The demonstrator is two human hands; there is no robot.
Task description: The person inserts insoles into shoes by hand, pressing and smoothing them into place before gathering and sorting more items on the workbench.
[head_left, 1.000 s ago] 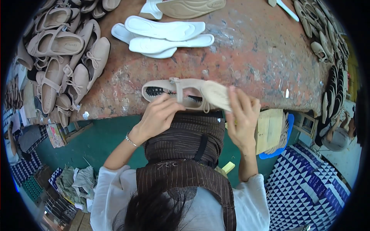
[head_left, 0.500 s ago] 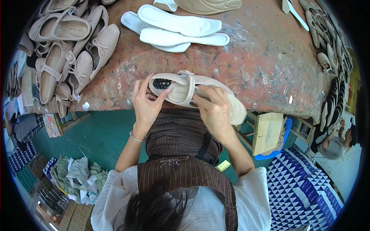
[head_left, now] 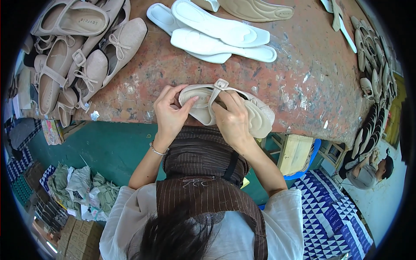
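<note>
At the table's near edge lies a beige strapped shoe (head_left: pixel 200 116), its heel to the left and its small buckle (head_left: pixel 221 84) on top. My left hand (head_left: pixel 170 110) grips the heel, the thumb pressing down inside it. A beige insole (head_left: pixel 258 120) passes under the strap; its heel end lies inside the shoe and its wide front end sticks out over the shoe's near side. My right hand (head_left: pixel 233 117) is closed on the insole beside the strap, with some fingertips hidden inside the shoe.
Piled beige shoes (head_left: pixel 93 67) cover the table's left end. White insoles (head_left: pixel 221 37) lie stacked beyond my hands, near a larger tan insole stack (head_left: pixel 255 9). More shoes (head_left: pixel 375 60) line the right edge. Another person (head_left: pixel 368 171) sits at far right. A wooden stool (head_left: pixel 295 154) stands below the table.
The insole's heel end has moved left and now covers the black patch that showed in the shoe's heel. My left thumb presses on it. The whole view has shifted slightly.
</note>
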